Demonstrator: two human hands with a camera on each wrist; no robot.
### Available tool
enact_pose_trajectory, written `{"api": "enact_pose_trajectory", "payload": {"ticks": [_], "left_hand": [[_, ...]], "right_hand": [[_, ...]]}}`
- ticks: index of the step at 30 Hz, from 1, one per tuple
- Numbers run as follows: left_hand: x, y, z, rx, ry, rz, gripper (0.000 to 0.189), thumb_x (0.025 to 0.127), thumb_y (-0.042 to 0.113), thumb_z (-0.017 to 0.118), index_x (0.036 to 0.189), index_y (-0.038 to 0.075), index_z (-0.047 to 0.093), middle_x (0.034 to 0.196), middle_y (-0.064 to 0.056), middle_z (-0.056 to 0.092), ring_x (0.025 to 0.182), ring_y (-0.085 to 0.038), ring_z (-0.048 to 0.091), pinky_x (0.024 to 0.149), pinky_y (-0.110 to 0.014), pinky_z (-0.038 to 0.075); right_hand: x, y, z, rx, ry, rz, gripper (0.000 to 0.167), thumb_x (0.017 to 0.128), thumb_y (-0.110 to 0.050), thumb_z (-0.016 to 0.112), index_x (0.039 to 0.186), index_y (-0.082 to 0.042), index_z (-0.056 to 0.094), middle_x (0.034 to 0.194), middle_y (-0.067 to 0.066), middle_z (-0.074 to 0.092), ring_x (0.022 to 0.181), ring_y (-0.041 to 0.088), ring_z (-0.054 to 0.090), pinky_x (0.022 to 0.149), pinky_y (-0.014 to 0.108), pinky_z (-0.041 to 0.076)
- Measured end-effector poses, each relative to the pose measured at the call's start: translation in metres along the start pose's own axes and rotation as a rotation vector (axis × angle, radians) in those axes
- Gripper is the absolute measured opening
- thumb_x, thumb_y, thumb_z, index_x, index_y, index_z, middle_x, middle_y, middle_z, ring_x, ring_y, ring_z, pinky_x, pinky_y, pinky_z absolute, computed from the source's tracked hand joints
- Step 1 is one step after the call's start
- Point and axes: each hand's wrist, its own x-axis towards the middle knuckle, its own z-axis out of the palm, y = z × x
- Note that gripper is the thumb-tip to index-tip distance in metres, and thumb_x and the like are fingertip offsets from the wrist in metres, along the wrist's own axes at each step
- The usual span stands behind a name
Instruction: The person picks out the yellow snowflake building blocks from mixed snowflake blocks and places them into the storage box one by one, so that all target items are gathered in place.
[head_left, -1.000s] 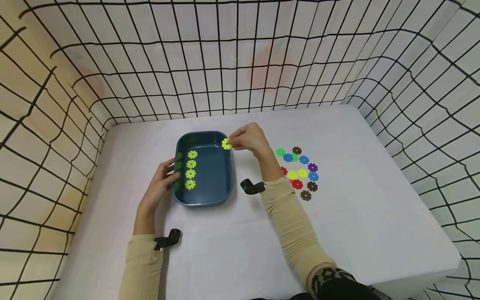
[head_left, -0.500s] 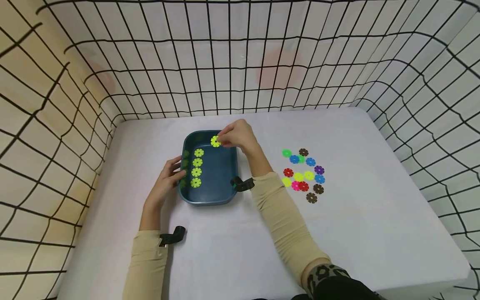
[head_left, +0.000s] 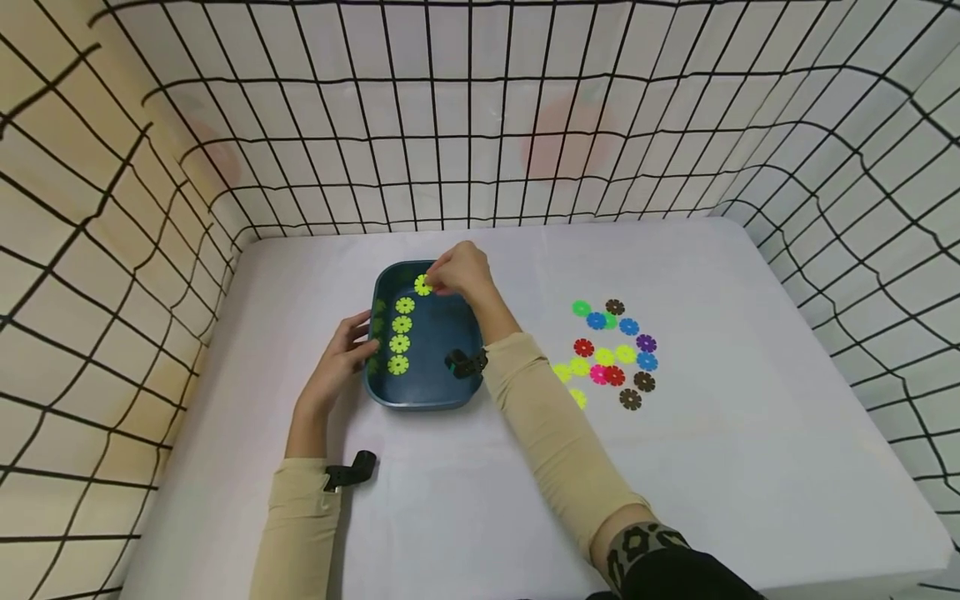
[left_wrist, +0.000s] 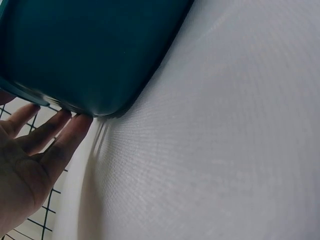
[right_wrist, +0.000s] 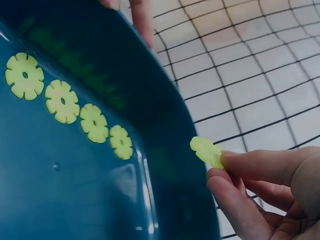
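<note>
A dark blue tray [head_left: 438,392] stands on the white table, with several yellow notched plastic discs [head_left: 400,343] lying in a line along its left side. My left hand [head_left: 339,358] holds the tray's left rim, thumb over the edge and fingers against the outer wall [left_wrist: 55,65]. Between thumb and fingertips, my right hand [head_left: 465,271] pinches another yellow notched disc [head_left: 422,285] above the tray's far end. The right wrist view shows this held disc [right_wrist: 206,151] tilted and apart from the ones lying in the tray [right_wrist: 95,123].
Right of the tray, loose notched discs in red [head_left: 583,347], blue [head_left: 628,327], purple [head_left: 646,342], brown [head_left: 643,382], green [head_left: 581,308], pink and yellow lie scattered on the table [head_left: 735,417]. Black wire mesh [head_left: 487,133] rises behind and at both sides.
My right hand has moved left with the yellow disc, from the tray's far right corner to near the top of the line. The left hand keeps its hold on the rim.
</note>
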Motion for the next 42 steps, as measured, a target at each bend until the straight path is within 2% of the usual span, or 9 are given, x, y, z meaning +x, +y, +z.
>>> {"api": "enact_pose_trajectory", "payload": {"ticks": [4,9,16,24,34,39,42], "left_hand": [[-0.001,-0.001,0.001,-0.001,-0.001,0.000,0.059,0.100,0.021,0.051,0.153,0.025,0.027,0.159,-0.013,0.028,0.142,-0.035,0.032,0.111,-0.055,0.031],[-0.001,0.000,0.002,-0.003,-0.002,-0.001,0.059,0.099,0.021,0.052,0.153,0.025,0.027,0.158,-0.012,0.028,0.142,-0.035,0.032,0.111,-0.055,0.030],[0.001,-0.001,0.001,-0.004,0.000,0.010,0.058,0.099,0.020,0.051,0.152,0.024,0.028,0.158,-0.013,0.029,0.141,-0.035,0.032,0.112,-0.055,0.030],[0.000,0.000,0.000,-0.003,0.003,0.009,0.058,0.099,0.021,0.052,0.152,0.024,0.028,0.158,-0.012,0.030,0.142,-0.035,0.032,0.111,-0.055,0.030],[0.002,-0.001,0.000,-0.008,0.009,0.001,0.057,0.099,0.021,0.052,0.151,0.025,0.030,0.157,-0.012,0.031,0.141,-0.034,0.034,0.109,-0.052,0.032],[0.003,-0.003,-0.001,-0.007,0.009,0.003,0.057,0.099,0.020,0.052,0.151,0.024,0.030,0.157,-0.012,0.031,0.140,-0.034,0.034,0.108,-0.051,0.033],[0.003,-0.004,-0.001,-0.008,0.008,0.000,0.057,0.099,0.020,0.052,0.151,0.024,0.030,0.156,-0.012,0.032,0.140,-0.034,0.034,0.108,-0.050,0.033]], "right_hand": [[0.012,0.006,0.008,-0.045,0.010,0.044,0.007,0.081,-0.005,0.075,0.086,0.000,0.075,0.087,0.015,0.075,0.060,0.014,0.067,0.077,0.036,0.059],[0.017,0.013,0.017,-0.106,0.022,0.062,0.008,0.081,-0.009,0.075,0.086,-0.002,0.077,0.085,0.012,0.076,0.055,0.012,0.066,0.075,0.034,0.059],[0.022,0.017,0.025,-0.179,0.014,0.066,0.009,0.082,-0.012,0.075,0.087,-0.005,0.077,0.084,0.009,0.077,0.057,0.011,0.069,0.071,0.029,0.058],[0.026,0.019,0.029,-0.257,0.024,0.043,0.007,0.082,-0.010,0.074,0.082,-0.004,0.077,0.078,0.009,0.076,0.058,0.014,0.070,0.070,0.029,0.058],[0.029,0.022,0.033,-0.452,0.076,0.001,0.010,0.082,-0.014,0.075,0.079,-0.005,0.076,0.072,0.006,0.075,0.060,0.014,0.070,0.079,0.030,0.057],[0.030,0.022,0.036,-0.573,0.113,-0.028,0.012,0.084,-0.014,0.071,0.076,-0.005,0.072,0.053,0.000,0.060,0.053,0.014,0.058,0.074,0.029,0.054],[0.030,0.023,0.037,-0.587,0.106,-0.036,0.015,0.083,-0.012,0.069,0.070,-0.006,0.069,0.050,-0.002,0.051,0.057,0.016,0.052,0.069,0.028,0.050]]}}
